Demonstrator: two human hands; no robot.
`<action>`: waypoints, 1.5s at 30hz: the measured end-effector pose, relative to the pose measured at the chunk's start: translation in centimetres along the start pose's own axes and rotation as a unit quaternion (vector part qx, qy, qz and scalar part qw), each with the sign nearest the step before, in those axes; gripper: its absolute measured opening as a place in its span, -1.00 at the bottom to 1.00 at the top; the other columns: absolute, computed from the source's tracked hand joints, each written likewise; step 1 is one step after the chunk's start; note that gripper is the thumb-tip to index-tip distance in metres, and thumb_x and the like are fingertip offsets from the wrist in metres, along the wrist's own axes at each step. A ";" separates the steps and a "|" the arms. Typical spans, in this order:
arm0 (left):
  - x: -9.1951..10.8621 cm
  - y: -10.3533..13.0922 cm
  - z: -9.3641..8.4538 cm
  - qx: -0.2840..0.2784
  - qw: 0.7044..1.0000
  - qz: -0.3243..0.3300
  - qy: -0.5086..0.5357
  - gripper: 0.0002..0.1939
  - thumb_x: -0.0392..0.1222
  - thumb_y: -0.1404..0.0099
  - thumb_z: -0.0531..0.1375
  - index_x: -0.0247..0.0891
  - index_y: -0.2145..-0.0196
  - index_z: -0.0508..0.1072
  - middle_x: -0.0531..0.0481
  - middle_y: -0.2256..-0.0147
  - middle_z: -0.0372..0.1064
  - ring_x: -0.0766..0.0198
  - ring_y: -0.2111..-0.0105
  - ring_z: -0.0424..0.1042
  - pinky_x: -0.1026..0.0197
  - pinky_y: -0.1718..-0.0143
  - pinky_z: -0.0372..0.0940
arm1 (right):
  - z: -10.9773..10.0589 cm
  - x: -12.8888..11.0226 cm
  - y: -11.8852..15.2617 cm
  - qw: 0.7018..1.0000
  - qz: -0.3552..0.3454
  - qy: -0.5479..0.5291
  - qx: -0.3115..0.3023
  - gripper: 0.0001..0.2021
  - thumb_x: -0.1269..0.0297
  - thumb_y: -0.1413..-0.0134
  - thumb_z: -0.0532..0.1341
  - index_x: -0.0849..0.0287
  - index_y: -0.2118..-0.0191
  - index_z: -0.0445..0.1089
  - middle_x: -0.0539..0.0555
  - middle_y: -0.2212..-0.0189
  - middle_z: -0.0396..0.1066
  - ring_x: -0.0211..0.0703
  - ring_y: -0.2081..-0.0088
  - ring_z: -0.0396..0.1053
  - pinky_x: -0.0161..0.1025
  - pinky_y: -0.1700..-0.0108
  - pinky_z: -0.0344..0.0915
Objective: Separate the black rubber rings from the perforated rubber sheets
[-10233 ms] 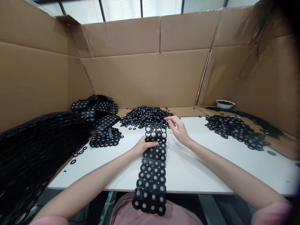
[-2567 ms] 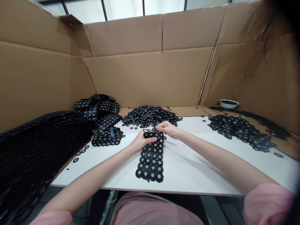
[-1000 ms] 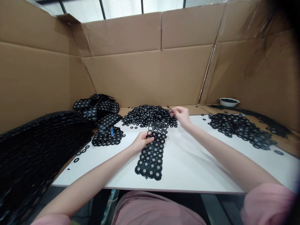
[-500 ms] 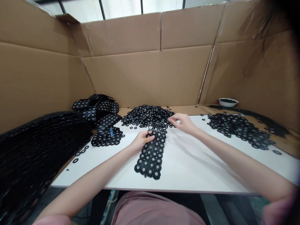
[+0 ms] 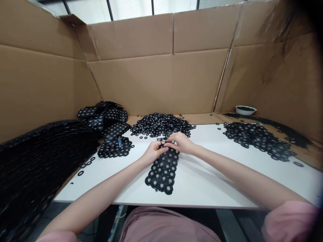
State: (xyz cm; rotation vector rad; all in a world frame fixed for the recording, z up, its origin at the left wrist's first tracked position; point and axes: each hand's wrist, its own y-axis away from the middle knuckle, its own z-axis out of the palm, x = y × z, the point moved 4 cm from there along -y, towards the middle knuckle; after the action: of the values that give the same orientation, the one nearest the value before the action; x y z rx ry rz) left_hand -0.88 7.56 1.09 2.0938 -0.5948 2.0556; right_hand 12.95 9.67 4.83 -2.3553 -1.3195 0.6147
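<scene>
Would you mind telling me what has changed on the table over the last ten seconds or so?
The black strip of joined rings has been drawn up from the lap onto the white table and looks shorter. The right hand went to the middle ring pile a second ago and is back at the strip's far end, beside the left hand, which kept its hold. The right-hand pile and white bowl stayed.

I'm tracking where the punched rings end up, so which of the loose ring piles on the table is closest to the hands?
The middle pile of black rings, just beyond the left hand and right hand. The other loose pile lies far to the right.
</scene>
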 end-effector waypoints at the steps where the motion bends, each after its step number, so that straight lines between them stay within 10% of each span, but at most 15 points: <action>1: 0.1 0.0 0.0 0.005 1.000 -0.001 0.002 -0.70 -0.09 -0.04 0.34 -0.32 0.29 0.54 -0.03 0.36 0.48 0.23 0.34 0.37 0.26 0.27 0.18 | 0.1 0.1 0.0 1.000 0.008 -0.027 0.005 -0.69 0.19 -0.21 0.10 0.22 0.44 0.46 0.09 0.49 0.45 -0.21 0.42 0.31 -0.31 0.37 0.09; 6: 0.0 -0.2 -0.6 0.047 0.998 -0.012 0.042 -0.65 -0.13 0.03 0.38 -0.30 0.25 0.55 -0.02 0.33 0.49 0.24 0.32 0.40 0.24 0.22 0.20 | 0.2 2.9 -1.1 0.971 0.124 -0.195 0.056 -0.55 0.05 -0.20 0.02 0.24 0.56 0.38 0.05 0.59 0.41 -0.25 0.54 0.30 -0.34 0.46 0.12; 11: -0.6 -0.2 -1.6 0.099 0.989 -0.040 0.099 -0.62 -0.16 0.14 0.43 -0.31 0.31 0.54 -0.01 0.38 0.49 0.29 0.41 0.40 0.25 0.29 0.23 | -2.3 9.3 -3.0 0.897 0.268 -0.232 0.265 -0.55 0.02 -0.19 0.00 0.24 0.50 0.41 0.09 0.62 0.43 -0.17 0.47 0.41 -0.28 0.28 0.30; 16: -0.3 -0.2 -2.2 0.110 0.982 -0.035 0.150 -0.59 -0.18 0.14 0.44 -0.31 0.28 0.52 -0.02 0.36 0.50 0.31 0.41 0.42 0.27 0.29 0.24 | -2.2 9.5 -3.7 0.927 0.223 -0.259 0.153 -0.63 0.17 -0.13 0.14 0.18 -0.03 0.35 0.16 0.15 0.47 -0.12 0.19 0.44 -0.17 0.11 0.35; 27: 0.6 -0.2 -1.7 0.056 0.986 -0.042 0.152 -0.63 -0.19 0.06 0.40 -0.33 0.25 0.52 -0.07 0.30 0.50 0.26 0.34 0.45 0.26 0.25 0.26 | -1.3 1.1 -0.4 0.992 0.061 -0.082 0.078 -0.72 0.07 -0.03 0.25 0.19 0.28 0.51 0.11 0.38 0.49 -0.15 0.34 0.38 -0.28 0.29 0.21; 37: 0.4 -0.4 -1.0 -0.006 0.999 -0.011 -0.043 -0.76 -0.15 0.01 0.37 -0.37 0.41 0.52 -0.04 0.44 0.49 0.24 0.45 0.41 0.25 0.36 0.25 | 0.0 2.5 -0.9 0.930 0.198 -0.303 -0.067 -0.61 0.10 0.07 0.13 0.21 0.73 0.10 -0.10 0.73 -0.04 -0.37 0.61 -0.11 -0.31 0.53 -0.15; 41: 1.0 -0.3 -0.7 -0.028 0.998 0.010 -0.062 -0.76 -0.17 0.02 0.36 -0.36 0.38 0.53 -0.03 0.39 0.50 0.23 0.40 0.42 0.26 0.31 0.25 | -0.2 2.9 -1.3 0.892 0.199 -0.389 -0.119 -0.69 0.19 0.16 0.14 0.20 0.73 0.11 -0.08 0.73 0.08 -0.37 0.62 0.00 -0.33 0.52 -0.07; 45: 0.6 -0.3 -0.8 -0.014 1.000 -0.011 -0.021 -0.73 -0.16 0.05 0.38 -0.37 0.39 0.52 -0.04 0.41 0.50 0.23 0.42 0.43 0.24 0.32 0.27 | -0.5 4.5 -2.2 0.886 0.242 -0.396 -0.016 -0.75 0.18 0.14 0.13 0.23 0.65 0.29 0.04 0.65 0.35 -0.28 0.58 0.27 -0.35 0.55 0.03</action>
State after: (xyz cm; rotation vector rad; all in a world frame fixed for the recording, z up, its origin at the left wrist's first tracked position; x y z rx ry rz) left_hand -1.54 8.03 1.79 2.1238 -0.5995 1.9841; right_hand 13.77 14.57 5.54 -2.5642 -0.9649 1.8708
